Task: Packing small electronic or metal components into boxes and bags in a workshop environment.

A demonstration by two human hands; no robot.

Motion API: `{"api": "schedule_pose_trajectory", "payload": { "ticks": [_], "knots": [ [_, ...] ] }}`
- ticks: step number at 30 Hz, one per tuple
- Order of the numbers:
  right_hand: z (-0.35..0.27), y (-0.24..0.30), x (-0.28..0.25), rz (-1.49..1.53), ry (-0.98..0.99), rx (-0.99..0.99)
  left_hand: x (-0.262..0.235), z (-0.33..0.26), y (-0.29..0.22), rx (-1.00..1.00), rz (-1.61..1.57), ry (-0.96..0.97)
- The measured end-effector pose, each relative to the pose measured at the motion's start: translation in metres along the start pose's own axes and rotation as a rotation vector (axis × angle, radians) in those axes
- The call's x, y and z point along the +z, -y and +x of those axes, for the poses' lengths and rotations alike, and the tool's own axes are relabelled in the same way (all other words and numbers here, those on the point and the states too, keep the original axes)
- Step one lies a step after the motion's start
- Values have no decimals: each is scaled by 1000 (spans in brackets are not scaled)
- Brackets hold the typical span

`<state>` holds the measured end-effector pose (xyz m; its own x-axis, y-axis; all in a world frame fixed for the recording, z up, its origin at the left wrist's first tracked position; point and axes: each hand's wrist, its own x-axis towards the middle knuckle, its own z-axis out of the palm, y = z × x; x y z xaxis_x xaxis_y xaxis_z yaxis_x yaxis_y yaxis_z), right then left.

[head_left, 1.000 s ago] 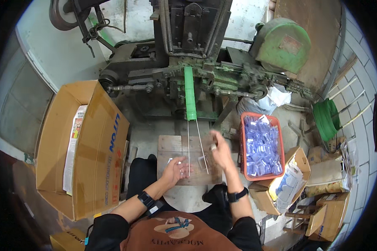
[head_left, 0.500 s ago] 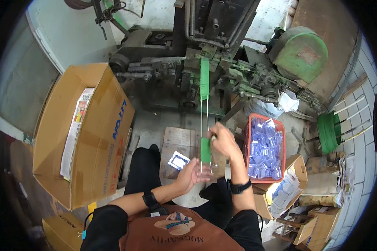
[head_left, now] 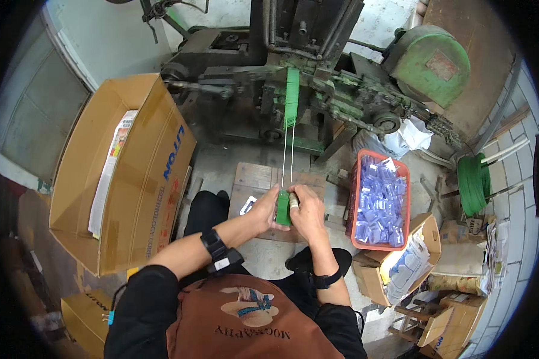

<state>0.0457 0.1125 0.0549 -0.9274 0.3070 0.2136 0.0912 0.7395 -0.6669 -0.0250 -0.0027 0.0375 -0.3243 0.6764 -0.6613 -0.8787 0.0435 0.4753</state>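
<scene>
Two thin pale rods (head_left: 288, 157) run from the dark machine toward me. A long row of thin green pieces (head_left: 291, 99) sits on them at the machine end. Close to my body is a short green stack (head_left: 283, 209), pressed between both hands. My left hand (head_left: 266, 213) closes on its left side, and my right hand (head_left: 308, 213) grips it from the right, a pale wrap around one finger. The near rod ends are hidden by the hands and stack. A small clear plastic case (head_left: 248, 205) lies beside my left hand, on a wooden board (head_left: 254, 175).
The dark metal machine (head_left: 233, 57) with its green round housing (head_left: 428, 69) fills the far side. A large cardboard box (head_left: 144, 179) stands left. On the right are a red basket (head_left: 354, 230) of bluish plastic pieces, a smaller carton (head_left: 374, 284) and a green coil (head_left: 474, 185).
My right hand has come down and my left hand has moved up, so both now close around the short green stack. The left hand's fingers were spread near the rod ends before.
</scene>
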Motion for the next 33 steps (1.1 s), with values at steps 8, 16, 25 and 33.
{"api": "schedule_pose_trajectory", "payload": {
  "ticks": [8, 16, 25, 33],
  "knots": [
    [-32, 22, -4, -141, -214, -42, 19, -15, 26, 194, 125, -78],
    [-92, 30, -28, -1, -186, -77, -2, -45, 60, 120, 327, 73],
    [-89, -61, -13, -246, -106, 333, -36, -146, -46, 314, 320, 105],
    [-58, -92, 50, -554, 134, 580, -141, -232, -202, 876, 702, -547]
  ]
}}
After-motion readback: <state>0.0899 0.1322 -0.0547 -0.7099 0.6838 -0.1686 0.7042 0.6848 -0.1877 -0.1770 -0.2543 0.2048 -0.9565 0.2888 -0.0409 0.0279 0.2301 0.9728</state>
